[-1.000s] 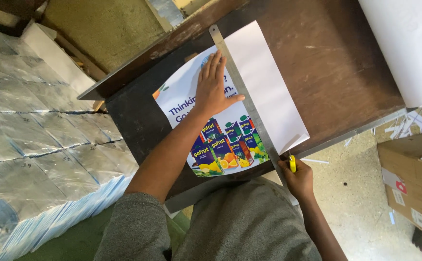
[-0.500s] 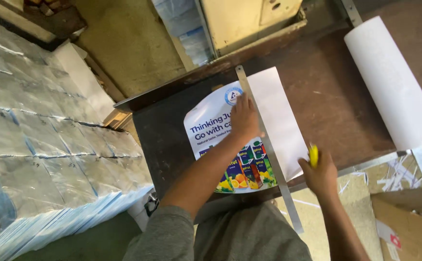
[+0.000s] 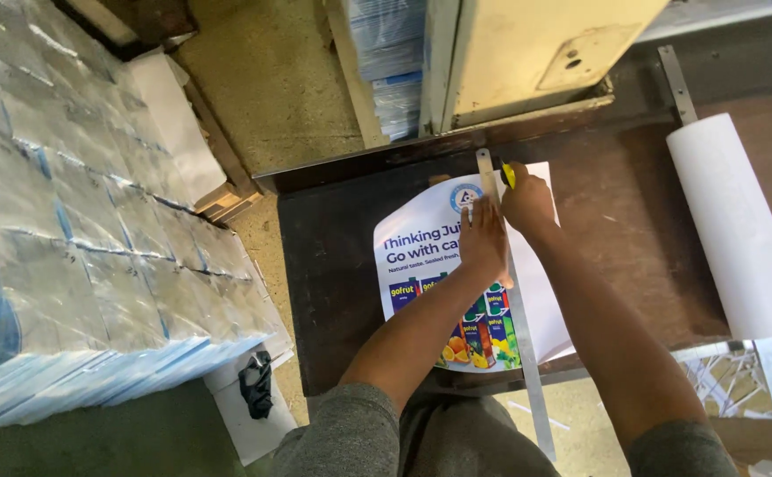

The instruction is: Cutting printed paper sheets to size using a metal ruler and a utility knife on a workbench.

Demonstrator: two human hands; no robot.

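A printed poster (image 3: 421, 265) with coloured juice cartons lies on the dark brown table (image 3: 333, 265). A long metal ruler (image 3: 520, 327) runs over it from the far edge past the near edge. My left hand (image 3: 485, 240) presses flat on the ruler and poster, fingers spread. My right hand (image 3: 527, 201) is closed on a yellow utility knife (image 3: 509, 175) at the far end of the ruler, right beside its edge. White paper (image 3: 545, 300) shows to the right of the ruler.
A white paper roll (image 3: 739, 230) lies on the table's right side. Wrapped stacks of packs (image 3: 77, 247) fill the left. A cream metal cabinet (image 3: 536, 53) stands behind the table. A black rag (image 3: 256, 385) lies on a white sheet on the floor.
My right hand has carried the knife from the near end of the ruler up to its far end. My left hand stays on the ruler. The view has shifted.
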